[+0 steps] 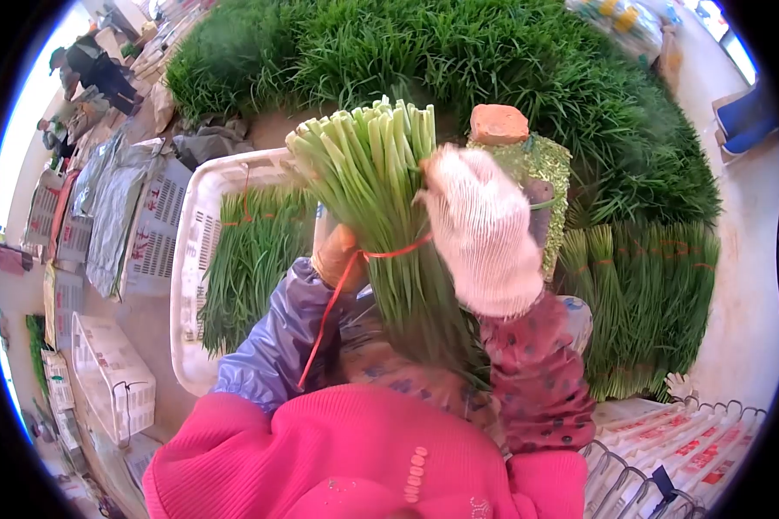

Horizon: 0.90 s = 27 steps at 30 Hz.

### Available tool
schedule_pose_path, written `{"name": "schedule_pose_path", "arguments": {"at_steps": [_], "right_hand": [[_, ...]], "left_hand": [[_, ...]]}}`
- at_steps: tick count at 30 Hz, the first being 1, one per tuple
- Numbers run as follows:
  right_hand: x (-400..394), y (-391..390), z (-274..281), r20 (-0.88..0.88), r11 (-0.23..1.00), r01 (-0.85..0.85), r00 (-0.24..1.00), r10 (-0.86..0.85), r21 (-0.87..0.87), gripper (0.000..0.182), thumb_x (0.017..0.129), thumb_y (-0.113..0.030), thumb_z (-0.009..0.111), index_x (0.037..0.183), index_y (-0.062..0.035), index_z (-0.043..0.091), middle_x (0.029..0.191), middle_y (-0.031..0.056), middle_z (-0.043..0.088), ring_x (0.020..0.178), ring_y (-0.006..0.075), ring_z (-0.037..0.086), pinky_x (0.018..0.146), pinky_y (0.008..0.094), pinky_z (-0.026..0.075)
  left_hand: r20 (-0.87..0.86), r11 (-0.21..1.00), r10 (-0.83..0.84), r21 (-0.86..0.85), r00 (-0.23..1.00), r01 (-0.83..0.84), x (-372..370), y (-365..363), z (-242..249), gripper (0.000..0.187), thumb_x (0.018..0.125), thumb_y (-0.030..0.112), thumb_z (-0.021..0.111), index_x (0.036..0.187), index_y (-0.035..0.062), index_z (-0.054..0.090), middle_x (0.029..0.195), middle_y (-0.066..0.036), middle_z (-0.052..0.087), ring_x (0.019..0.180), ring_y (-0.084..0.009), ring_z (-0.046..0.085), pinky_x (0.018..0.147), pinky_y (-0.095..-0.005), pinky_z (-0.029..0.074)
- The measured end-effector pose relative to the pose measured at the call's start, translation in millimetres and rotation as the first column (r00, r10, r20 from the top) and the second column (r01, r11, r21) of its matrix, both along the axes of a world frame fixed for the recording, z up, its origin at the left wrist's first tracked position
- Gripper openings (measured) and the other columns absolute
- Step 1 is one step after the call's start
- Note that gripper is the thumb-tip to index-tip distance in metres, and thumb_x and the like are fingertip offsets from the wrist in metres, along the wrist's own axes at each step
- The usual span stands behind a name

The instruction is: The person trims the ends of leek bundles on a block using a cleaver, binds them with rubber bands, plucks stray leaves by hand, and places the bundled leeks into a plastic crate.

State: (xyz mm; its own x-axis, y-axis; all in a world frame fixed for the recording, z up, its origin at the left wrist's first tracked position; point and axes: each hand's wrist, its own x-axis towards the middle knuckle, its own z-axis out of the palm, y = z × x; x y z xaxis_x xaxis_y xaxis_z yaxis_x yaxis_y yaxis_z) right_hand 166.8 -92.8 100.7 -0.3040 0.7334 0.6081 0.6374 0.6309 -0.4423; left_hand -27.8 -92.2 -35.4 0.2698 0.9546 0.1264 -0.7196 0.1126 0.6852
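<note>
A thick bundle of green stalks stands in front of my chest, its pale cut ends up and its leaves hanging down. A red tie runs around its middle, with a loose end dangling at the left. My left hand, in an orange-tan covering, is closed on the bundle's left side beside the tie. My right hand, in a white knitted glove, is at the bundle's right side near the cut ends; its fingertips are partly hidden, and I cannot make out what they hold.
A white crate with tied greens is at my left. Loose greens are heaped ahead. A brick lies at the right, above tied bundles. Wire-handled bags are at lower right. People stand far left.
</note>
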Motion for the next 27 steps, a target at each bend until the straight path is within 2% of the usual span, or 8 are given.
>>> {"name": "schedule_pose_path", "arguments": {"at_steps": [4,8,15,18,20,21,24,27], "right_hand": [[4,42,45,0.138,0.916,0.1,0.976,-0.166,0.39,0.029,0.082,-0.002,0.071,0.109,-0.004,0.063,0.093,0.0124,0.06,0.082,0.0304,0.063,0.071,0.04,0.052],[68,98,111,-0.001,0.742,0.283,0.935,-0.356,0.608,0.032,0.095,-0.014,0.062,0.125,-0.003,0.062,0.112,0.0097,0.063,0.103,0.0252,0.063,0.088,0.0354,0.05],[159,136,152,-0.176,0.914,0.403,0.897,-0.405,-0.05,0.033,0.095,-0.016,0.062,0.125,-0.0033,0.061,0.115,0.0102,0.064,0.107,0.0239,0.063,0.094,0.0338,0.049],[129,77,50,-0.039,0.927,0.216,0.97,-0.239,-0.306,0.06,0.081,-0.017,0.073,0.136,-0.0063,0.052,0.121,0.0148,0.064,0.111,0.0276,0.064,0.097,0.0358,0.05],[90,19,-42,0.084,0.813,0.039,0.996,0.013,-0.581,0.081,0.071,-0.018,0.08,0.144,-0.0084,0.046,0.125,0.0178,0.064,0.114,0.03,0.064,0.099,0.0371,0.05],[74,-4,-76,0.071,0.735,-0.005,0.995,0.072,-0.678,0.091,0.066,-0.018,0.084,0.147,-0.0094,0.043,0.127,0.0193,0.064,0.116,0.0312,0.064,0.1,0.0377,0.05],[16,-36,-87,-0.113,0.596,0.057,0.963,-0.243,-0.801,0.083,0.072,-0.012,0.084,0.146,-0.0054,0.045,0.125,0.0162,0.067,0.115,0.0253,0.065,0.099,0.0341,0.05],[10,-50,-101,-0.228,0.651,-0.032,0.949,-0.219,-0.759,0.074,0.075,-0.01,0.08,0.143,-0.0075,0.049,0.123,0.0187,0.067,0.114,0.0286,0.066,0.097,0.0359,0.052]], "left_hand": [[-0.007,0.921,-0.38,0.093,0.925,0.379,8,15,18,0.1,0.077,0.061,0.076,0.152,0.0064,0.037,0.15,-0.013,0.046,0.134,-0.0307,0.049,0.114,-0.0529,0.038],[0.079,0.923,-0.358,0.178,0.93,0.341,42,22,1,0.102,0.075,0.056,0.081,0.152,0.0062,0.036,0.151,-0.013,0.045,0.133,-0.029,0.05,0.113,-0.0499,0.04],[0.204,0.934,-0.333,0.203,0.92,0.293,24,29,-10,0.101,0.075,0.048,0.085,0.152,0.0062,0.035,0.151,-0.014,0.045,0.131,-0.0261,0.052,0.112,-0.0457,0.042],[0.124,0.974,-0.225,0.048,0.966,0.22,6,30,7,0.101,0.074,0.059,0.081,0.149,0.0055,0.04,0.142,-0.013,0.055,0.127,-0.0282,0.056,0.111,-0.0454,0.044],[0.258,0.999,0.041,0.023,0.965,-0.048,4,26,26,0.089,0.084,0.059,0.071,0.149,0.006,0.041,0.141,-0.016,0.055,0.129,-0.0295,0.054,0.11,-0.0514,0.043],[0.276,1.0,-0.007,0.002,0.961,0.007,-1,32,22,0.095,0.081,0.066,0.069,0.149,0.0057,0.041,0.141,-0.018,0.055,0.128,-0.0311,0.055,0.109,-0.0515,0.043],[-0.106,0.991,0.096,0.098,0.99,-0.086,-10,26,23,0.094,0.079,0.064,0.072,0.145,0.0019,0.044,0.14,-0.018,0.056,0.126,-0.0307,0.057,0.107,-0.0486,0.046],[-0.293,1.0,0.012,0.014,0.956,-0.009,-21,33,37,0.089,0.082,0.061,0.069,0.14,-0.0028,0.048,0.138,-0.02,0.057,0.121,-0.0302,0.059,0.103,-0.0454,0.05]]}}
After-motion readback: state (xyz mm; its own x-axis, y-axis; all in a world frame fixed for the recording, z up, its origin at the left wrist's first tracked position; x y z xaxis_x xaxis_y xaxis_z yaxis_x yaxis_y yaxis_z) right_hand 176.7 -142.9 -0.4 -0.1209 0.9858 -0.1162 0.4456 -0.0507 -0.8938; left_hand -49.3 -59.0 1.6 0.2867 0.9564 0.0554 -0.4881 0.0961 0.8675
